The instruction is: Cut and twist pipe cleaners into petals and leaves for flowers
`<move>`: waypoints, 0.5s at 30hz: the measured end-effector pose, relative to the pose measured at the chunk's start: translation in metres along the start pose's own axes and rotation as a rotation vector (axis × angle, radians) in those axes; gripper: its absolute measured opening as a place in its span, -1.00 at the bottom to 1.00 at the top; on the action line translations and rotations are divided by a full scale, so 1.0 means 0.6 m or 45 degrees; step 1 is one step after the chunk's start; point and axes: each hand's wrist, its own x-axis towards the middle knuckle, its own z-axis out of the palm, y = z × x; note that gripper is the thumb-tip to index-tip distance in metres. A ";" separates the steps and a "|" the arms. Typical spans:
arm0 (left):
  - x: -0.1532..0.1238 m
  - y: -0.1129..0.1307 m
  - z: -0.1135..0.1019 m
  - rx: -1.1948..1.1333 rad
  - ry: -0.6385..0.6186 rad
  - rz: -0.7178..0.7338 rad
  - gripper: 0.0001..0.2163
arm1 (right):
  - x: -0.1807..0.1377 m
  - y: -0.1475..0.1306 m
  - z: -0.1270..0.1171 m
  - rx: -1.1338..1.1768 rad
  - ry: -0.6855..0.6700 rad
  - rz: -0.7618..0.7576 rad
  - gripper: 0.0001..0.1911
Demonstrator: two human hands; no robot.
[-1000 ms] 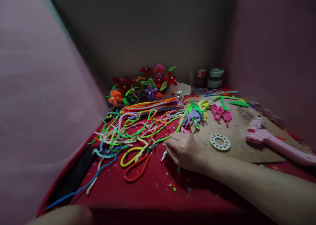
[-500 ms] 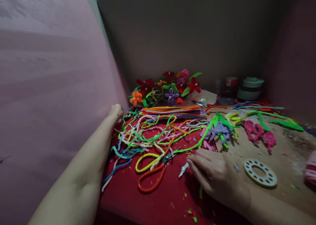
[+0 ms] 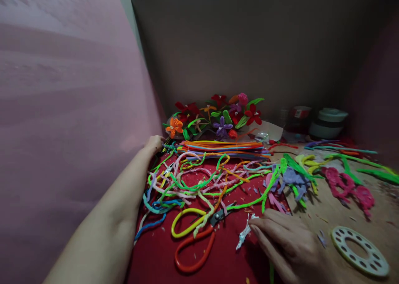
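My left hand (image 3: 155,143) reaches far forward along the pink wall, its fingers hidden at the left end of a bundle of straight pipe cleaners (image 3: 222,146). My right hand (image 3: 288,244) lies low on the red cloth (image 3: 224,259), fingers stretched flat and together, fingertips touching a small white fuzzy scrap (image 3: 245,234). Scissors (image 3: 195,234) with one yellow and one orange handle loop lie just left of that hand. A tangle of loose coloured pipe cleaners (image 3: 199,178) spreads between the two hands.
Finished pipe-cleaner flowers (image 3: 218,116) stand at the back. A cardboard sheet (image 3: 330,209) on the right carries lilac and pink pieces and a white ring with holes (image 3: 360,250). Two jars (image 3: 328,123) stand at the back right. Pink walls close in left and right.
My left arm has come into view and reached forward to the bundle's left end. The view has shifted left and down, so the pink tool on the right has left the frame.
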 end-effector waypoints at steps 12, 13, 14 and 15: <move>-0.006 0.000 -0.003 -0.112 -0.216 0.139 -0.74 | 0.000 0.000 0.000 0.005 -0.029 0.024 -0.79; -0.007 0.000 -0.002 -0.114 -0.216 0.151 -0.75 | -0.002 0.001 0.000 0.004 -0.031 0.030 -0.79; -0.007 -0.001 -0.002 -0.112 -0.205 0.160 -0.77 | -0.003 0.002 0.001 0.003 -0.032 0.035 -0.79; -0.007 -0.002 -0.003 -0.108 -0.184 0.164 -0.78 | -0.005 0.003 0.001 0.000 -0.033 0.041 -0.79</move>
